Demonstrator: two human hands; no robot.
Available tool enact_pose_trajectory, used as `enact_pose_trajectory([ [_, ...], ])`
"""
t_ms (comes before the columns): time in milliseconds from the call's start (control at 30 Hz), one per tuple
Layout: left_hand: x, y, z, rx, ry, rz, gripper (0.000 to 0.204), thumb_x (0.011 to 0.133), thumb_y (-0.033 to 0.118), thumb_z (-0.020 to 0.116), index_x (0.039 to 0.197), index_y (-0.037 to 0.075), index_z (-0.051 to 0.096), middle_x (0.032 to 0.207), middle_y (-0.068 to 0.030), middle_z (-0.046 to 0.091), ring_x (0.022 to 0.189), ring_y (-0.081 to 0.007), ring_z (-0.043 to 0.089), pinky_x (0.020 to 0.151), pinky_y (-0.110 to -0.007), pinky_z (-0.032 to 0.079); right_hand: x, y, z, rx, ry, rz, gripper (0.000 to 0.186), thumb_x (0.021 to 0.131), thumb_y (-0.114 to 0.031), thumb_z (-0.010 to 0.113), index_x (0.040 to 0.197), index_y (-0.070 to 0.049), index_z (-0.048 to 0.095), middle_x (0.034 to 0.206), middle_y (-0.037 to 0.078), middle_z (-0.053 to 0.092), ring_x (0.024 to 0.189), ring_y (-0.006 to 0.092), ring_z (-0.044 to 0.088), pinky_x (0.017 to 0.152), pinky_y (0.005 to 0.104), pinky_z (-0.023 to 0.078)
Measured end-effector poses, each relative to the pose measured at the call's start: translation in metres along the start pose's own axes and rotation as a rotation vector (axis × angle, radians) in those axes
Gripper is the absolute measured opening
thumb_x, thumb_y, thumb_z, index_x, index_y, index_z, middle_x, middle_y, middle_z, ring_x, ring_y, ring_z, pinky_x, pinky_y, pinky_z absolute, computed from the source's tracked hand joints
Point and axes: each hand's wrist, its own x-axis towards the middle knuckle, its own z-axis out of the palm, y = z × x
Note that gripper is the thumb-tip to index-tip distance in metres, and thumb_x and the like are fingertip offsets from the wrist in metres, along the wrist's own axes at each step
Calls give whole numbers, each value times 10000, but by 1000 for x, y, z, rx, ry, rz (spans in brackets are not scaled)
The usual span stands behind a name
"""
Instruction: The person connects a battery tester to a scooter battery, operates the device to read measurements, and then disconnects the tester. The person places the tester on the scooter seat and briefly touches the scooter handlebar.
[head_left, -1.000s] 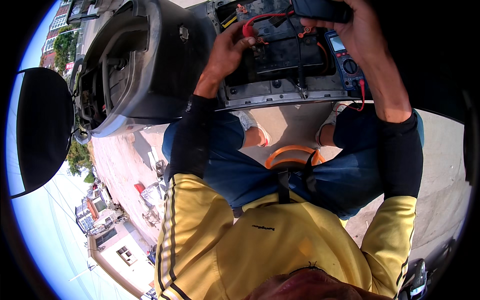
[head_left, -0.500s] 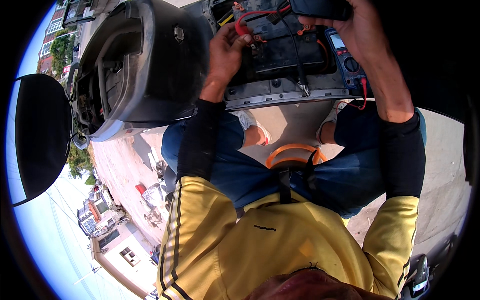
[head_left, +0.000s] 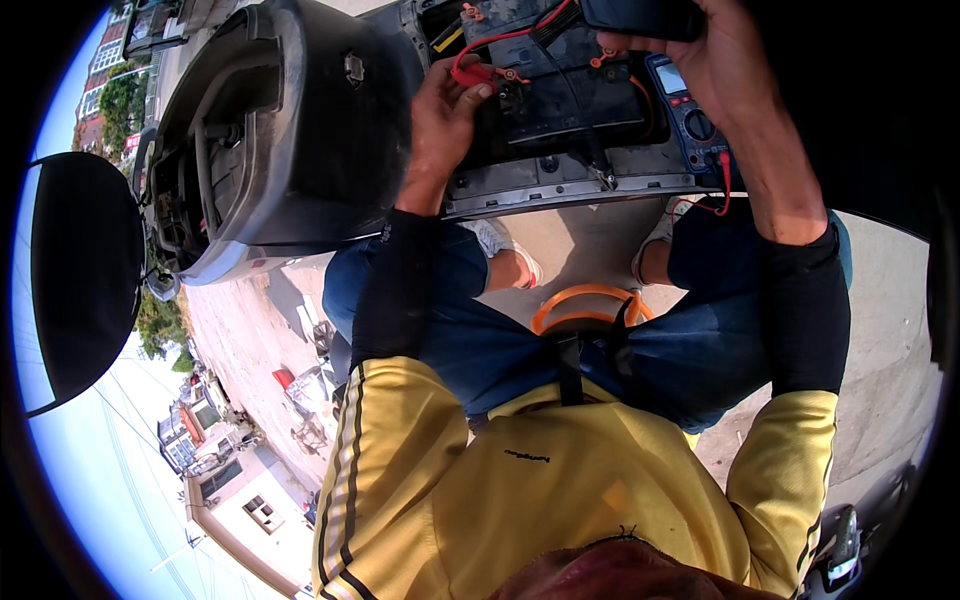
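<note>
My left hand (head_left: 443,122) pinches a red-handled clamp (head_left: 474,74) between thumb and fingers, close to an orange-capped terminal (head_left: 511,76) of a dusty black battery (head_left: 575,103). Whether the clamp's jaws touch the terminal I cannot tell. A red cable (head_left: 510,35) runs from it toward the dark device (head_left: 645,17) at the top edge. My right hand (head_left: 728,65) grips that flat device, with the fingers partly behind it. Just left of my right wrist, a blue multimeter (head_left: 694,122) leans in the compartment. A black cable (head_left: 575,88) hangs over the battery, ending in a clip (head_left: 606,178) at the near rim.
A large black plastic cowling (head_left: 340,130) stands at the left, with a mirror (head_left: 85,275) beyond it. The metal rim (head_left: 560,198) of the compartment crosses in front of my knees. A red test lead (head_left: 725,180) hangs from the multimeter. An orange ring (head_left: 590,292) shows between my legs.
My left hand has shifted slightly left and nearer to me, bringing the red clamp and its cable along. My right hand with the device has stayed almost still.
</note>
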Motion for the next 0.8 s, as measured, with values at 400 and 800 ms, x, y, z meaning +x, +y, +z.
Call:
enact_pose_trajectory([
  [400,6,-3,-9,23,-87,7,356,976,-28,698,1313,-29,585,1200,-128,733,1139,-193,697,1022,-322,543,-3,-1,-1,66,-74,-26,280,908,-194,635,1043,49,668,864,146,710,692,263,722,644,389,642],
  [800,30,0,-23,91,-303,69,333,985,-38,677,1308,-22,600,1186,-102,727,1104,-183,705,1029,-322,540,-2,6,-5,-14,-94,-39,262,906,-183,638,1013,53,669,836,157,712,675,281,723,657,393,645],
])
